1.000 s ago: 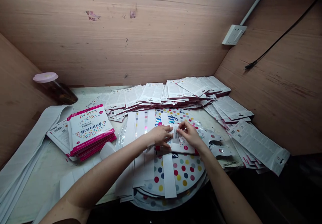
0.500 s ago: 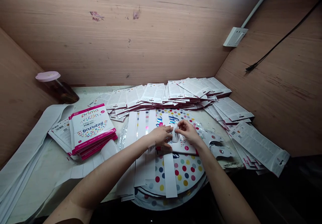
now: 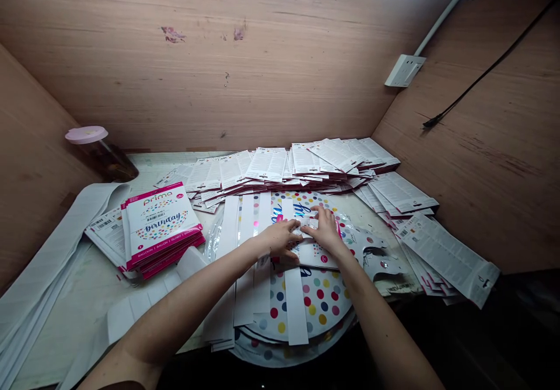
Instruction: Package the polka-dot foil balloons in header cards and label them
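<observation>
My left hand [image 3: 280,239] rests on a pink and white balloon packet [image 3: 317,254] that lies on a round polka-dot foil balloon [image 3: 319,296], fingers curled down holding its left edge. My right hand [image 3: 324,226] lies flat on the same packet with its fingers stretched out, pressing over the spot where a small barcode sticker was; the sticker is hidden under the fingers. Long white backing strips [image 3: 294,302] lie across the balloon beside my hands.
A stack of pink "birthday" balloon packets [image 3: 160,226] sits at the left. Packets lying face down [image 3: 280,165] fan along the back and right side [image 3: 441,250]. A jar with a pink lid [image 3: 98,153] stands at the back left. Used white strips [image 3: 48,261] trail off the left.
My right hand held a small barcode sticker upright in a pinch; now it is flattened on the packet and covers the sticker. The left hand stayed in place.
</observation>
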